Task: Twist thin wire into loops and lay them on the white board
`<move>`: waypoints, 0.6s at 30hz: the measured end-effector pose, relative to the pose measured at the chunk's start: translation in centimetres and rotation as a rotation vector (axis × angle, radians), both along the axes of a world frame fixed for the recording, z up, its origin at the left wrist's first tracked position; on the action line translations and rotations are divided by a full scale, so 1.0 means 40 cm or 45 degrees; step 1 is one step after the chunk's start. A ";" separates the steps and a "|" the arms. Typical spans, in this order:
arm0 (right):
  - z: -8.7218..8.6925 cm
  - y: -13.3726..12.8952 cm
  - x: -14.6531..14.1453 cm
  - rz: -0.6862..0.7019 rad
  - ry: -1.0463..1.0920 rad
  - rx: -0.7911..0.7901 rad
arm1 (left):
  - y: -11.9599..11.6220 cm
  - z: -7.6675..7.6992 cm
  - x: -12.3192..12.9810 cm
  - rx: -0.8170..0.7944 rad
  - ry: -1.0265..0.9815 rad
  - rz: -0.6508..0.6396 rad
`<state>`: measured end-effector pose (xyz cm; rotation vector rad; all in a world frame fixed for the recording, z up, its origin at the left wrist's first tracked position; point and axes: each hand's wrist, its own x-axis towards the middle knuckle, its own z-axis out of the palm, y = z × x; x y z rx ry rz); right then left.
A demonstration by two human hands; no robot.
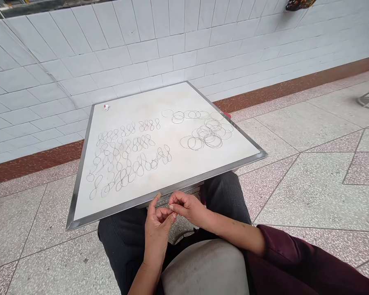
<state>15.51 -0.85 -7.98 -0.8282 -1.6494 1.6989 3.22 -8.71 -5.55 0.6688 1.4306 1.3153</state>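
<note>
Up behind it all, the white tiled wall (160, 49), and here in front sits the table (178, 168), its grey-rimmed near edge over the person's legs (123, 233). Right by that edge, 2 hands meet: the left hand (156, 225), index finger raised, thumb pinched in; the right hand (187, 207) beside it, fingers pinched too, their hold too fine to make out! Figure-8 loops (138, 166) fill rough rows on the left; thin round loops (204, 141) overlap on the right; a tiny red-and-white object (106, 107) rests near the far left corner.
</note>
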 end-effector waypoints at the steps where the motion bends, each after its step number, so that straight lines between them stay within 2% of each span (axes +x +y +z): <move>1: -0.001 0.000 -0.001 -0.002 0.002 -0.012 | 0.001 -0.003 0.000 -0.005 0.003 0.001; 9: -0.015 0.000 -0.014 -0.029 -0.012 -0.018 | 0.006 -0.038 -0.011 0.031 0.190 -0.002; 18: -0.015 0.004 -0.014 -0.030 -0.176 0.182 | 0.003 -0.035 -0.007 0.096 0.321 -0.018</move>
